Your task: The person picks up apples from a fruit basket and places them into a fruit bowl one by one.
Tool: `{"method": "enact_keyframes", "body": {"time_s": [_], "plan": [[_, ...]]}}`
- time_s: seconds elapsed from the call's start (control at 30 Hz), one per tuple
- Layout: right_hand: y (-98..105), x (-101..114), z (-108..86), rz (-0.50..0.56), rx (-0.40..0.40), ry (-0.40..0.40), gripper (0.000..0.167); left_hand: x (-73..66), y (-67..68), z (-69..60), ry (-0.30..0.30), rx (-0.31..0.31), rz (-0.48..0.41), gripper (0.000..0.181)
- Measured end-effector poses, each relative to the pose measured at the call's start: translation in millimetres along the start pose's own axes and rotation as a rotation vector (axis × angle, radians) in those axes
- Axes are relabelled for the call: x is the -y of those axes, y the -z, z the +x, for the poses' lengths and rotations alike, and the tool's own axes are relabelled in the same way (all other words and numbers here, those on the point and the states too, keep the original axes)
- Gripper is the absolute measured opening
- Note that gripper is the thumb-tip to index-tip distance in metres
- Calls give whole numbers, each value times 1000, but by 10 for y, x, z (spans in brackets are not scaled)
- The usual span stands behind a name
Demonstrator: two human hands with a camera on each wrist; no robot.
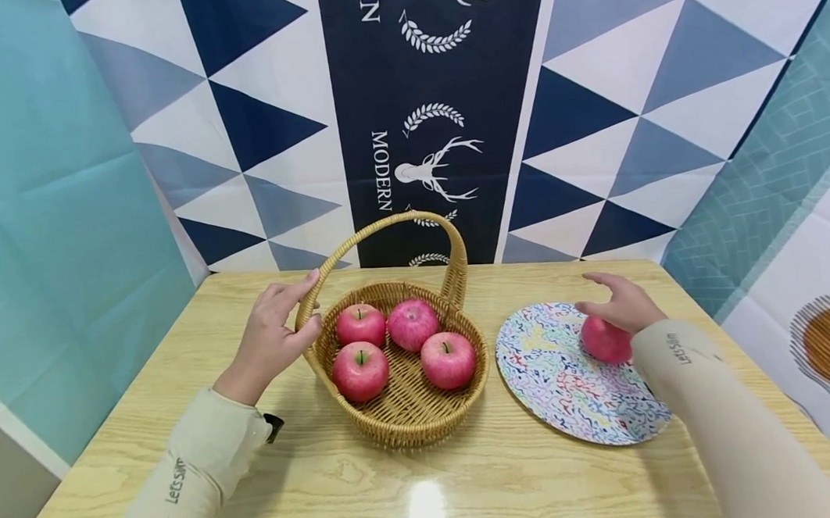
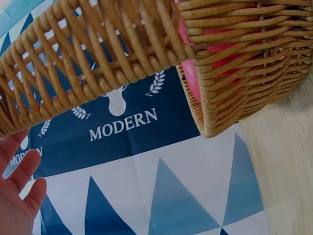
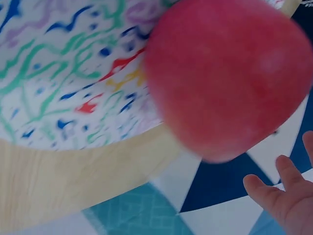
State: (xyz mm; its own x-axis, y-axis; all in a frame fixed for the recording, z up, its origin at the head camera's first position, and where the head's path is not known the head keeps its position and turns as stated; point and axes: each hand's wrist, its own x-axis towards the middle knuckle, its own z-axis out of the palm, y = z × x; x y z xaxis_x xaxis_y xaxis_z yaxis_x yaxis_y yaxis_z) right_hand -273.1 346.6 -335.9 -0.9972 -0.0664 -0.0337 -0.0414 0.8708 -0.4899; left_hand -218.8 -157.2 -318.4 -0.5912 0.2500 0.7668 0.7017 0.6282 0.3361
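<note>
A round wicker basket with a tall arched handle stands mid-table and holds several red apples. My left hand is at the left side of the handle, its fingers extended and at most lightly touching it. In the left wrist view, the fingertips of the left hand show just below the wicker handle. Another apple lies on a round, colourfully patterned placemat. Over that apple my right hand hovers with fingers spread; the right wrist view shows them apart from the apple.
The light wooden table carries the basket and placemat. Behind it hangs a patterned cloth with triangles and a dark deer-head strip. Teal cloth borders the left. The basket's handle rises high in front of the backdrop.
</note>
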Motion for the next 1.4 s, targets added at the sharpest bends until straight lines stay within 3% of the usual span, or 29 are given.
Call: {"method": "enact_keyframes", "body": {"time_s": [0.23, 0.9, 1.27, 1.4], "plan": [[-64, 144, -6, 32, -47, 79, 72, 4, 2, -13, -24, -20, 13, 52], [-435, 680, -182, 209, 9, 333, 73, 13, -39, -24, -22, -37, -27, 53], [-638, 861, -118, 174, -119, 500, 72, 0, -36, -20, -27, -52, 3, 53], [-707, 941, -91, 196, -111, 523, 71, -4, -38, -24, -15, -53, 24, 53]]}}
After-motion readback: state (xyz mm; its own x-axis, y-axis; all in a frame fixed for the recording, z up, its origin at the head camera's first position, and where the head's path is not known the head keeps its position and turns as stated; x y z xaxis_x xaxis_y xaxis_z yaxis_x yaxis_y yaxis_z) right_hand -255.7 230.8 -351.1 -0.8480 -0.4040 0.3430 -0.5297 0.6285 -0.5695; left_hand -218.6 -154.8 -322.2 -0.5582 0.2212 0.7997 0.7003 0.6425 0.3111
